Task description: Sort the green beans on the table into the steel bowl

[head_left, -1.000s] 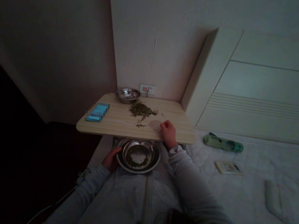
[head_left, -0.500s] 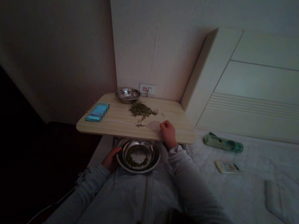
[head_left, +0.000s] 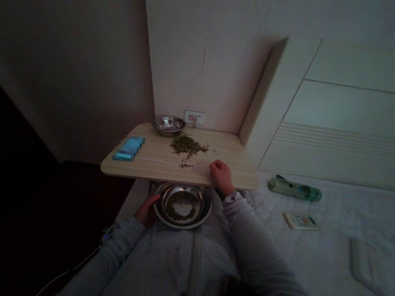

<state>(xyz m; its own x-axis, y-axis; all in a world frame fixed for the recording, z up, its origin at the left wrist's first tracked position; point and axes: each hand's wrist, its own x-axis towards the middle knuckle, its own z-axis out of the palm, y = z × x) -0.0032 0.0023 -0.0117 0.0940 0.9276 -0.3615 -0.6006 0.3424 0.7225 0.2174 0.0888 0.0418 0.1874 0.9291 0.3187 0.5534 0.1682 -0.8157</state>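
Left hand [head_left: 147,212]: fingers clamped on bowl [head_left: 204,212] at nine o'clock, likely steadying it. Right hand [head_left: 221,176]: fingers together, seemingly pinching faint clear sheet [head_left: 200,167], four o'clock from beans [head_left: 184,144].

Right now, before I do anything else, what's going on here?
The person's left hand holds the side of a metal bowl by the lap, with small green grains inside. The right hand, curled shut above the table, appears to grip a thin see-through piece; it is too faint to identify. A loose pile of similar grains lies on the table, near a second metal bowl at the back.
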